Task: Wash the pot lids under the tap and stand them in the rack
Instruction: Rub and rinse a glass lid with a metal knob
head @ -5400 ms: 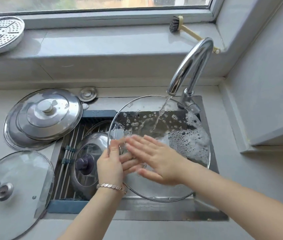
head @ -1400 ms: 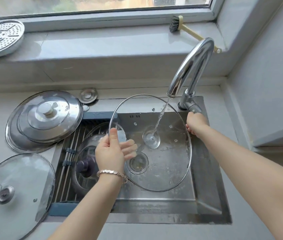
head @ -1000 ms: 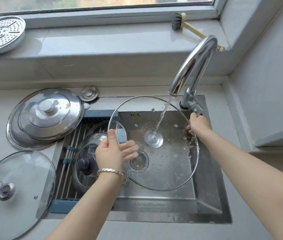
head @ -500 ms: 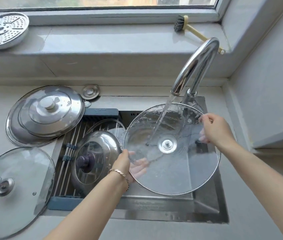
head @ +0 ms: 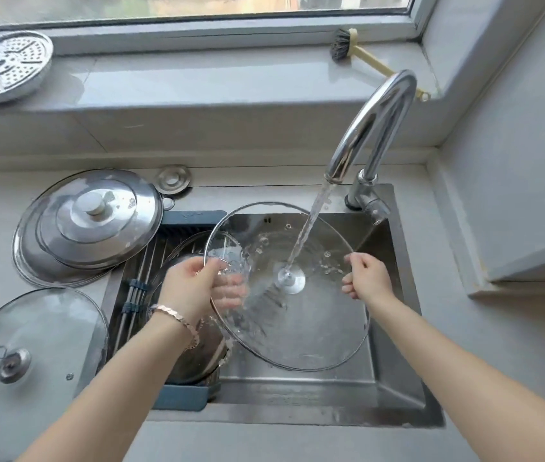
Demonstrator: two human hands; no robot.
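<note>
A large glass lid (head: 311, 328) with a metal rim is held over the sink (head: 394, 388), underside up. Water from the chrome tap (head: 374, 128) runs onto its centre fitting. My left hand (head: 194, 288) grips the lid's left rim, fingers showing through the glass. My right hand (head: 367, 278) pinches the right rim. A roll-up rack (head: 138, 288) with blue ends lies over the sink's left part and holds a steel lid (head: 204, 358) and a glass lid (head: 191, 241), partly hidden by my left arm.
Stacked steel lids (head: 91, 225) and a glass lid (head: 31, 348) lie on the counter at left. A small metal disc (head: 173, 179) sits behind them. A perforated steamer plate (head: 1, 68) and a dish brush (head: 357, 51) rest on the window sill.
The soap is rinsed off. My right hand left the tap handle and took the lid's right rim. The lid shifted left and lower under the stream, and my left hand moved up its left rim.
</note>
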